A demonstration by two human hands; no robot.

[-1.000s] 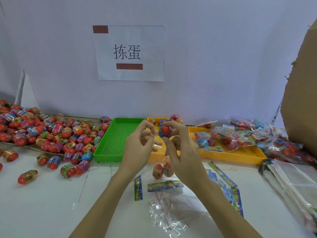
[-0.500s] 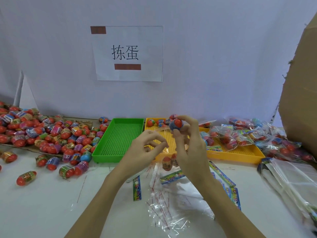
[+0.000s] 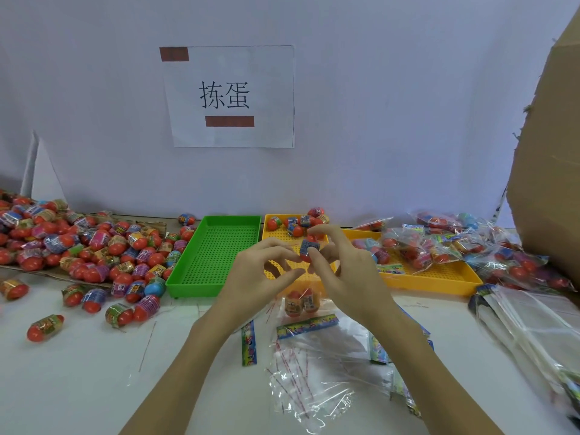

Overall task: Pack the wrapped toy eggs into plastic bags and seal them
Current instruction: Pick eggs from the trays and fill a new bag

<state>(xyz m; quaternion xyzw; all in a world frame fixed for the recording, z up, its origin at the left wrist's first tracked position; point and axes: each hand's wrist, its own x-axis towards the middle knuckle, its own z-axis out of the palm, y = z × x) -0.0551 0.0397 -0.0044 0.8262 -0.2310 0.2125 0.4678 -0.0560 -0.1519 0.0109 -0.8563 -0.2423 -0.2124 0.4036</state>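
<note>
A wrapped toy egg (image 3: 309,250) with a blue label and red ends is pinched in the curled fingers of the right hand (image 3: 343,271), raised above the middle of the bench (image 3: 78,372) in front of the yellow trays. The left hand (image 3: 260,273) is held just beside it, its thumb and fingertips curled together at the mouth of a clear plastic bag (image 3: 301,304); the film is too transparent for it to be told exactly where it is pinched. Two wrapped eggs are seen inside that bag, hanging just below the two hands.

A large heap of loose eggs (image 3: 78,246) is spread along the bench's left edge, partly on a sheet of cardboard. An empty-looking green tray (image 3: 216,255) is set toward the back of the bench at its middle, with a small yellow tray (image 3: 273,237) touching its right side and a few eggs gathered at that tray's far end. A larger yellow tray (image 3: 439,277) lies further right, heaped with filled bags (image 3: 455,243) that spill toward the right edge. A stack of empty bags (image 3: 533,324) lies at the right edge. Near the front edge, printed header cards (image 3: 249,343) and crumpled clear film (image 3: 314,381) are scattered. A paper sign (image 3: 230,95) is fixed to the white wall behind, and a cardboard box (image 3: 552,152) stands at the far right.
</note>
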